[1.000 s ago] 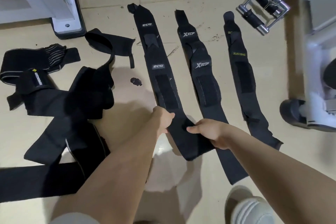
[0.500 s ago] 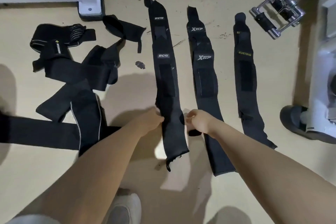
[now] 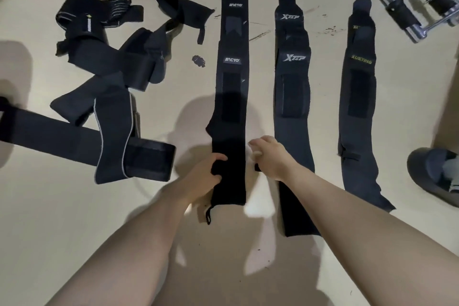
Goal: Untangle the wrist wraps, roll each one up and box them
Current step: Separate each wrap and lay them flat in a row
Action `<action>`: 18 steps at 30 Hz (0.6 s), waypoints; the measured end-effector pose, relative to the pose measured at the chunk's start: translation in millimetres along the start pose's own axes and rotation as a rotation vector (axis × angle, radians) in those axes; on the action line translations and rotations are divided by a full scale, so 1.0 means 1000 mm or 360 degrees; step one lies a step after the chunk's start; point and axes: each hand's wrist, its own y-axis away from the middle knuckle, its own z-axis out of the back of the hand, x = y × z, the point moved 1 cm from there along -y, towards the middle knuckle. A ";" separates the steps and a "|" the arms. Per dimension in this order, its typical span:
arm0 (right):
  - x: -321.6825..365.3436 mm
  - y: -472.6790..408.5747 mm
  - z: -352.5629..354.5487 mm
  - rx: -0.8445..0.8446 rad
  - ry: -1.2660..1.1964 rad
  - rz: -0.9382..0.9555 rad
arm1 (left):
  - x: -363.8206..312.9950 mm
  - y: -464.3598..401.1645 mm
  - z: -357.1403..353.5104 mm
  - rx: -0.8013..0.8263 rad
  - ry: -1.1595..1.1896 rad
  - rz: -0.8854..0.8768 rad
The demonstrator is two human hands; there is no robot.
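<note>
Left hand (image 3: pixel 207 171) grasps the near left edge of the IINCYO wrap (image 3: pixel 232 97), flat at frame centre. Right hand (image 3: pixel 269 158) fingers loosely curled beside its right edge; grasp unclear. Tangled wraps (image 3: pixel 106 97) left.

Two bare forearms, no sleeves, left hand (image 3: pixel 202 171), right hand (image 3: pixel 269 156)

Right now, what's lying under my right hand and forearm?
The near stretch of the XTEP wrap runs under the right hand and forearm; its end shows again below. The covered stretch between cannot be seen.
</note>
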 end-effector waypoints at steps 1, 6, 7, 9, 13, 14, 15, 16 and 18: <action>0.005 0.000 -0.001 -0.0036 0.0074 0.0030 | -0.001 0.002 0.000 0.0061 -0.0104 0.0020; 0.028 -0.022 -0.002 -0.0109 0.0607 0.0330 | -0.023 -0.004 0.014 0.0445 -0.0852 0.0061; 0.032 -0.027 -0.002 -0.0069 0.0731 0.0349 | -0.029 -0.007 0.017 0.0493 -0.1003 0.0055; 0.039 -0.033 -0.001 0.0017 0.0909 0.0333 | -0.037 -0.011 0.022 0.0558 -0.1144 0.0074; 0.058 -0.047 0.019 0.0393 0.0883 0.0136 | -0.049 -0.008 0.023 0.0503 -0.1283 -0.0022; 0.065 -0.049 0.026 0.0422 0.0790 0.0113 | -0.050 -0.004 0.025 0.0396 -0.1283 -0.0086; 0.071 -0.050 0.032 0.0367 0.0665 0.0118 | -0.051 0.000 0.031 0.0252 -0.1233 -0.0126; 0.078 -0.049 0.036 0.0254 0.0512 0.0125 | -0.049 0.005 0.041 0.0091 -0.1180 -0.0167; 0.093 -0.043 0.036 0.0012 0.0249 0.0178 | -0.042 0.014 0.070 -0.0265 -0.1231 -0.0210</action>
